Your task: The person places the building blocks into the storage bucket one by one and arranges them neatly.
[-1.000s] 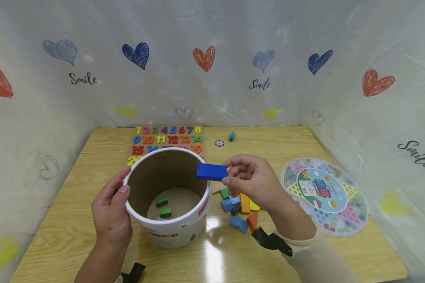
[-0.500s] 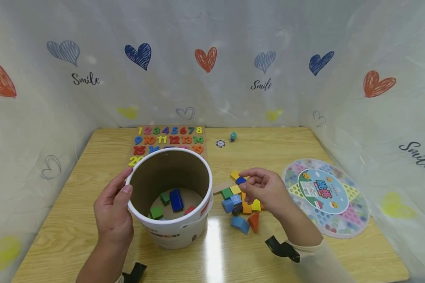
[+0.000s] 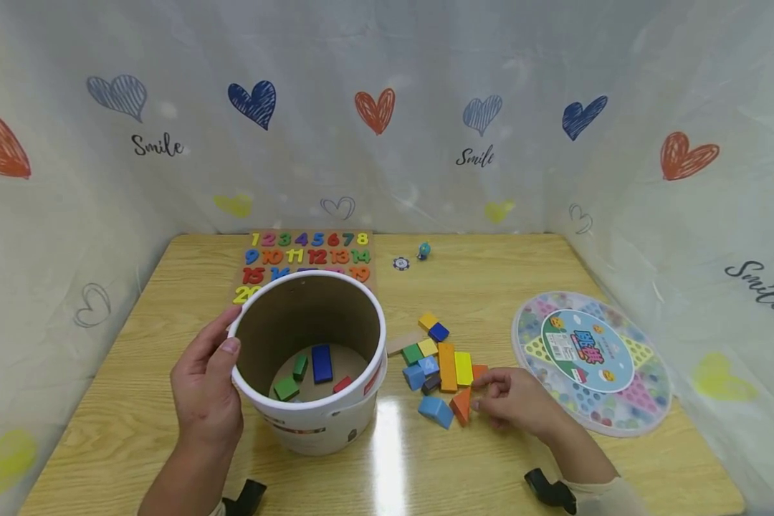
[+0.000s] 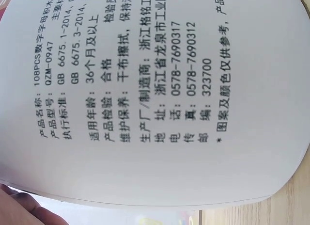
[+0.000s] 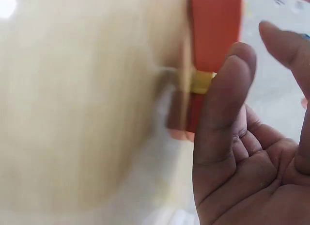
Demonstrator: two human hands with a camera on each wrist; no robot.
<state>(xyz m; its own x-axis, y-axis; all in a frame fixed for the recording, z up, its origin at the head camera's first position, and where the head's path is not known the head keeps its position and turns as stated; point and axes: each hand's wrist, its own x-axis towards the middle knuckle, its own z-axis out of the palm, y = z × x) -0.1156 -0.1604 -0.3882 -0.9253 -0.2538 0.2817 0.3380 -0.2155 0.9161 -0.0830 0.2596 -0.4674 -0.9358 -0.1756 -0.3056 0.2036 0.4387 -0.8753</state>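
Observation:
My left hand grips the side of a white bucket, with the thumb by the rim. In the left wrist view the printed bucket wall fills most of the picture. Inside the bucket lie a dark blue block, two green blocks and a red block. My right hand is low over the table beside an orange wedge block, holding nothing. The right wrist view has its thumb and finger apart, near the orange-red block.
Loose blocks, among them a long orange one and a light blue arch-like one, cluster right of the bucket. A round game box lies at the right. Behind stand a number board, a chip and a small blue figure.
The right hand let go of the dark blue block, which dropped into the bucket. It then moved right and down to the orange wedge block. The left hand stays on the bucket.

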